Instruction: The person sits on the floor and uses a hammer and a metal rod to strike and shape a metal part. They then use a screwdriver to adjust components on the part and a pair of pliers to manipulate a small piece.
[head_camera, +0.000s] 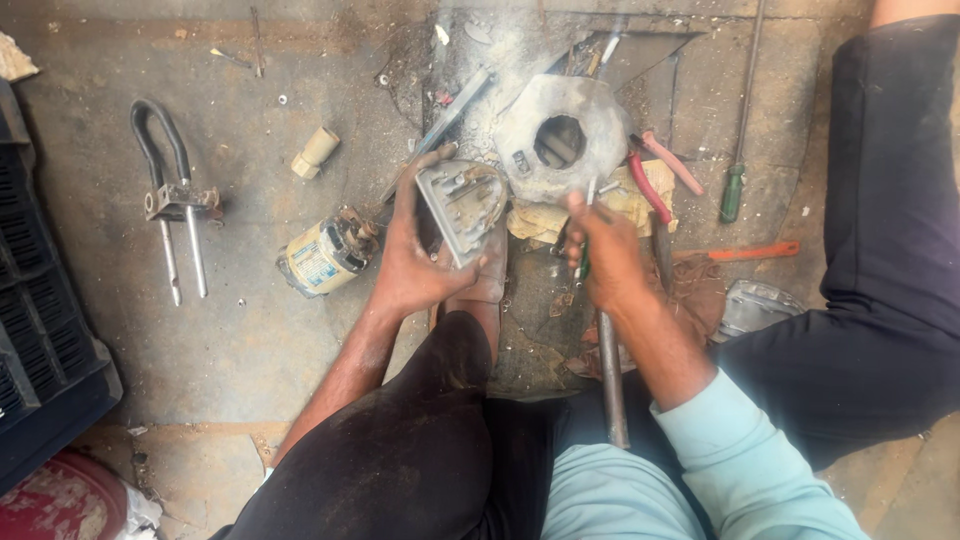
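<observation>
My left hand (415, 255) grips a grey metal iron base (462, 205), tilted on edge with its inner side and wiring facing up. My right hand (605, 255) is closed around a green-handled screwdriver (585, 262) whose thin shaft points up toward the iron base's right side. Both hands are over the dirty concrete floor, just in front of my knees in dark trousers. A hexagonal grey metal block with a round hole (560, 135) lies just beyond the hands.
A small electric motor (325, 255), a black U-shaped clamp (168, 195), red-handled pliers (655, 175), a green-handled screwdriver (735, 190), an orange tool (755, 252) and a long metal rod (612, 380) lie around. A black crate (40, 330) stands at left.
</observation>
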